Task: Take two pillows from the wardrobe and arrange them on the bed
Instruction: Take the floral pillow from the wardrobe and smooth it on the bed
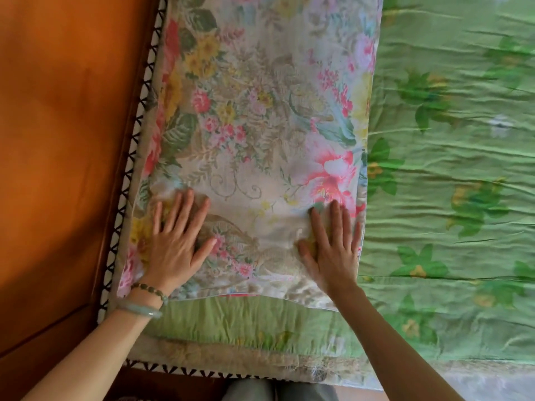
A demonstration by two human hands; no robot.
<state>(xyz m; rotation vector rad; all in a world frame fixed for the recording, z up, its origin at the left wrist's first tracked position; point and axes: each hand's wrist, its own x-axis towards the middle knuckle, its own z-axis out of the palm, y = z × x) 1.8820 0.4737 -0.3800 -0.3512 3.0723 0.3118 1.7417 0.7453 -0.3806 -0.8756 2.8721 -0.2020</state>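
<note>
1. The wooden panel bounds the scene on the left, and the pillow's long edge lies just beside it.
2. The left hand has its fingers spread, palm flat on the pillow's near-left corner.
3. The floral pillow lies on the bed, its long axis running straight away from the person, ahead of both hands.
4. The right hand has its fingers straight and close together, pressed flat on the near-right corner. Neither hand is nearer.
5. The green sheet spreads rightward; no second pillow is in view.

pillow: cream ground, pink and red blooms, yellow flowers, green leaves, beige fern scrolls
bed sheet: light green, darker green leaves, small yellow flowers
headboard: orange-brown wood
edging: black and white triangles
bangle: pale milky green
bead bracelet: dark green beads
trousers: grey
</note>
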